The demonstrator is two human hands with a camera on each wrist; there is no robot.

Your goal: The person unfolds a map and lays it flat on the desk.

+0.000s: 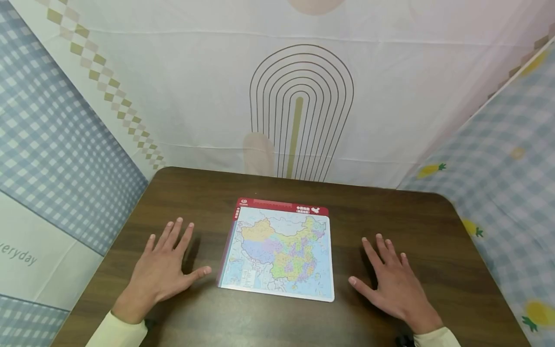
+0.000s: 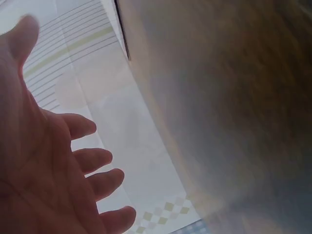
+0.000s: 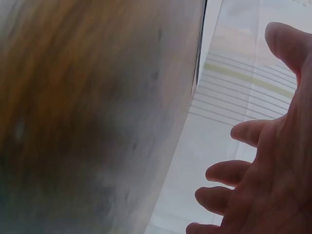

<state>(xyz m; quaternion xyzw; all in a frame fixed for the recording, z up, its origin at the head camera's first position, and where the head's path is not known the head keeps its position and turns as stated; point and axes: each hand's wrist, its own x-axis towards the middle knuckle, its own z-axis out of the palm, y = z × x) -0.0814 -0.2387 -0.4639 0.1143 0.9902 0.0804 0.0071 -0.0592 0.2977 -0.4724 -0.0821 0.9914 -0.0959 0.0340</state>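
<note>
Hands, left hand [image 1: 162, 272] and right hand [image 1: 392, 284], rest open-fingered on the counter [image 1: 433, 231] beside a map puzzle board [image 1: 279, 250]; a nudge could slide it.

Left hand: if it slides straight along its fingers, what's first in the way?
Probably nothing on the table: the left hand points up-right toward the far edge, passing left of the map puzzle board. Beyond hangs the backdrop cloth; depth unclear.

"everyday" on the left cloth backdrop [image 1: 26, 255]
</note>
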